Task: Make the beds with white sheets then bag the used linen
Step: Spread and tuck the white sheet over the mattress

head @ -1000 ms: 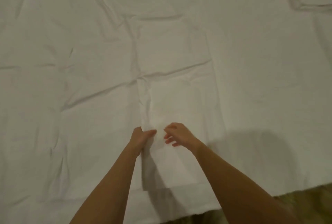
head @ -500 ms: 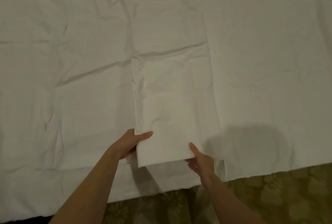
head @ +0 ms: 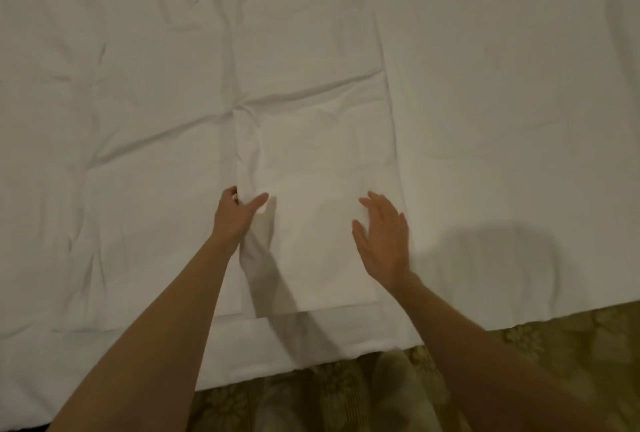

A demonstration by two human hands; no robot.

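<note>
On the spread white sheet [head: 485, 120], a folded white sheet [head: 322, 189] lies centre; left hand [head: 235, 215] pinches its nine-o'clock edge, right hand [head: 382, 236] lies flat, fingers straight, toward three o'clock.

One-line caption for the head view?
Left hand pinches the folded white sheet's left edge on the bed; right hand open above it.

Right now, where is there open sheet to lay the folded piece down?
Open spread sheet lies right of the folded sheet, and left of the left hand. Crowded at the middle, where both hands, the right hand included, work.
</note>
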